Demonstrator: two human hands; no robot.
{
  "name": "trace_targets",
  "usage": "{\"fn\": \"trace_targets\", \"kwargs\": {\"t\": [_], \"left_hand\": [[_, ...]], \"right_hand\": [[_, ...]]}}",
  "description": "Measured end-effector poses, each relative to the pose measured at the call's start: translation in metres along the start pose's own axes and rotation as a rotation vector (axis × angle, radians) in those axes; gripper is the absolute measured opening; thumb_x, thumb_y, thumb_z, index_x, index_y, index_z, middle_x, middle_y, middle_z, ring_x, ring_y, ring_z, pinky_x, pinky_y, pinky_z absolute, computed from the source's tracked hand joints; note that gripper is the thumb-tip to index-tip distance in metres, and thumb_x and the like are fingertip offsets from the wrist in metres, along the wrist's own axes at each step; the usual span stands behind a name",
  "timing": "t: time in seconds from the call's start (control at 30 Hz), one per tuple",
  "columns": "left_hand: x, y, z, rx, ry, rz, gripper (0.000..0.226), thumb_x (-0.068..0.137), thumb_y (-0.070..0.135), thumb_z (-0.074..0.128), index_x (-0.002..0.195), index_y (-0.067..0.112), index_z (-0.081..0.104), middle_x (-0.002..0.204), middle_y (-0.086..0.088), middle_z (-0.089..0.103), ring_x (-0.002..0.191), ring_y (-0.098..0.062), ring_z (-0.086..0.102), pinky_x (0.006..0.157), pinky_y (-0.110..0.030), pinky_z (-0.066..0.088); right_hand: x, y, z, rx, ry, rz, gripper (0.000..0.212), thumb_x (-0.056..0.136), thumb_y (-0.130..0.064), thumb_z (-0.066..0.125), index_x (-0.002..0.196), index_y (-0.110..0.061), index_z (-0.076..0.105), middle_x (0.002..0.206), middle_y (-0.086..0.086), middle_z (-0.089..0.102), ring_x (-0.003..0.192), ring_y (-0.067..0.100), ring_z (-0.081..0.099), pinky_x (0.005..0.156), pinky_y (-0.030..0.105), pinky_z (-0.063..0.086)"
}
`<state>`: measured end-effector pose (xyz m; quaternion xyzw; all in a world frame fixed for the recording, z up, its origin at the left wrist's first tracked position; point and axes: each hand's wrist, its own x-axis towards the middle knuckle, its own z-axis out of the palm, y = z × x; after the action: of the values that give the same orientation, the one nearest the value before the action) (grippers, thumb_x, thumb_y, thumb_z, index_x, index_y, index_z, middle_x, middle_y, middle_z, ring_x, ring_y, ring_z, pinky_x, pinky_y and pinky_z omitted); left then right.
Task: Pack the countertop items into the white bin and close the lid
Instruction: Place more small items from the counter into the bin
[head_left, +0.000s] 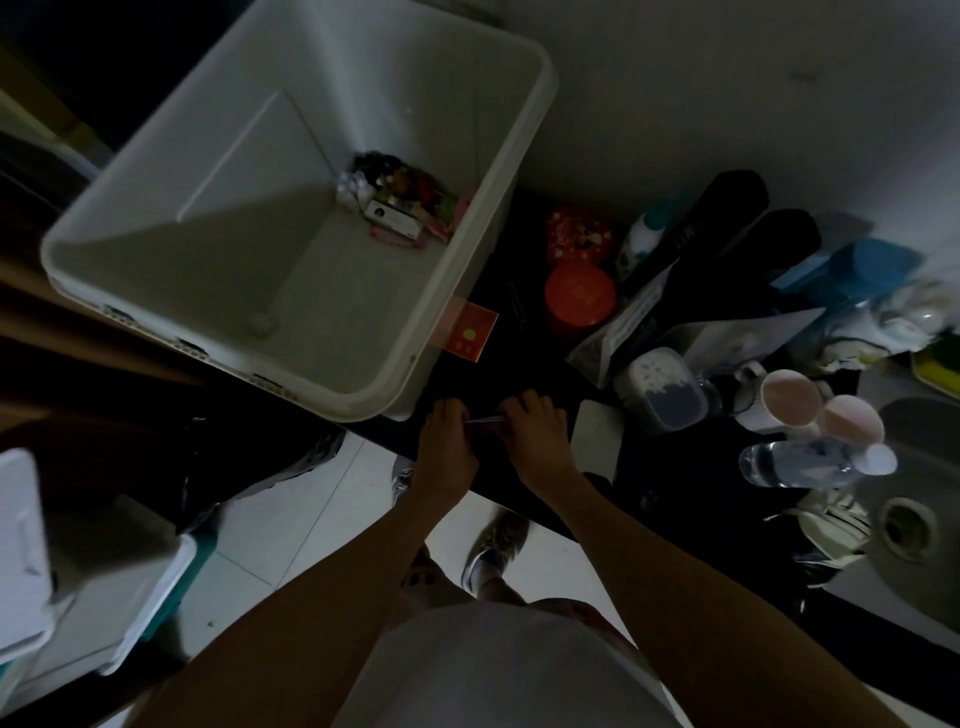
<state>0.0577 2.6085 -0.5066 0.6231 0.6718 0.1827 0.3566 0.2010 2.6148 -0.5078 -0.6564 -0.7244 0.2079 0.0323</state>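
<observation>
Now pinching a thin stick (485, 420) between left hand (448, 441) and right hand (537, 434), mid-frame, below the white bin (156, 130).

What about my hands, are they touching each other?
Apart: the head view shows a dark gap between left hand and right hand, bridged by a thin item.

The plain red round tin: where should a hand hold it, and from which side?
Probably grip the plain red round tin around its side wall below the lid, coming from above and from the white bin side. It stands upright, lid up; the counter there looks free, while a pouch leans close on the other side and a patterned red tin sits just behind.
</observation>
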Motion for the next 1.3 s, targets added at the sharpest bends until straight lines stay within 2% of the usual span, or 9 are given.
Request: {"fn": "trace_targets", "kwargs": {"t": [0.13,0.3,0.5,0.67,0.8,0.97,1.1,1.2,1.3], "left_hand": [[0.002,0.000,0.001,0.102,0.058,0.030,0.027,0.079,-0.003,0.057,0.103,0.011,0.055,0.114,-0.011,0.052,0.104,-0.032,0.048,0.087,-0.048,0.042],[-0.002,-0.005,0.007,0.076,-0.012,-0.017,0.041,0.077,-0.006,0.057,0.115,0.009,0.055,0.132,-0.015,0.036,0.115,-0.032,0.037,0.095,-0.043,0.043],[0.004,0.003,0.005,0.052,0.006,0.014,0.026,0.089,0.001,0.051,0.114,0.006,0.056,0.123,-0.013,0.049,0.115,-0.027,0.040,0.094,-0.037,0.041],[0.004,0.001,0.005,0.264,0.020,0.043,0.025,0.088,0.008,0.052,0.112,0.010,0.058,0.117,-0.011,0.056,0.105,-0.034,0.046,0.086,-0.043,0.042],[0.007,0.004,0.003,0.306,-0.003,0.050,0.022,0.091,0.013,0.052,0.112,0.008,0.058,0.117,-0.013,0.055,0.107,-0.034,0.047,0.086,-0.043,0.043],[0.014,0.006,-0.008,0.396,-0.035,0.076,0.021,0.089,0.021,0.056,0.105,0.010,0.064,0.116,-0.013,0.054,0.111,-0.033,0.046,0.089,-0.042,0.045],[0.020,0.018,-0.013,0.488,-0.076,0.229,0.018,0.090,0.028,0.054,0.097,0.016,0.064,0.103,-0.006,0.062,0.098,-0.027,0.055,0.088,-0.038,0.042],[0.025,0.030,-0.018,0.447,-0.114,0.272,0.019,0.094,0.032,0.051,0.091,0.018,0.063,0.091,-0.003,0.068,0.088,-0.025,0.063,0.079,-0.035,0.040],[0.026,0.033,-0.019,0.333,-0.162,0.205,0.018,0.097,0.029,0.048,0.102,0.018,0.062,0.094,-0.004,0.070,0.088,-0.026,0.066,0.070,-0.031,0.043]], "right_hand": [[-0.005,0.003,0.004,-0.014,0.123,0.031,0.021,0.085,-0.024,0.059,0.106,-0.022,0.060,0.104,0.005,0.055,0.095,0.029,0.047,0.076,0.039,0.033],[-0.010,0.006,0.010,0.073,0.021,0.067,0.031,0.086,-0.014,0.057,0.117,-0.015,0.060,0.113,0.011,0.055,0.104,0.033,0.047,0.085,0.042,0.043],[-0.004,0.003,0.006,0.081,0.086,0.076,0.027,0.085,-0.010,0.056,0.110,-0.013,0.064,0.104,0.010,0.060,0.096,0.033,0.052,0.077,0.042,0.042],[-0.003,0.001,0.011,0.044,0.068,0.101,0.031,0.078,-0.005,0.063,0.109,-0.008,0.064,0.104,0.017,0.060,0.093,0.040,0.055,0.072,0.044,0.047],[0.003,0.001,0.004,0.071,-0.010,0.077,0.034,0.088,-0.005,0.052,0.122,-0.008,0.055,0.121,0.015,0.052,0.110,0.036,0.047,0.081,0.044,0.048],[-0.001,0.005,-0.008,0.095,0.067,0.045,0.015,0.088,-0.009,0.057,0.102,-0.013,0.060,0.104,0.006,0.058,0.100,0.029,0.052,0.070,0.037,0.044],[0.002,0.008,-0.017,0.109,0.091,-0.035,0.016,0.082,-0.006,0.060,0.094,-0.016,0.061,0.094,0.004,0.056,0.091,0.028,0.052,0.064,0.036,0.039],[0.005,0.011,-0.019,0.174,0.103,-0.071,0.015,0.085,-0.008,0.059,0.095,-0.017,0.064,0.092,0.003,0.055,0.088,0.026,0.050,0.068,0.037,0.042],[0.011,0.011,-0.025,0.279,0.123,-0.066,0.019,0.087,-0.008,0.058,0.103,-0.016,0.064,0.098,0.004,0.057,0.092,0.024,0.051,0.076,0.031,0.041]]}}
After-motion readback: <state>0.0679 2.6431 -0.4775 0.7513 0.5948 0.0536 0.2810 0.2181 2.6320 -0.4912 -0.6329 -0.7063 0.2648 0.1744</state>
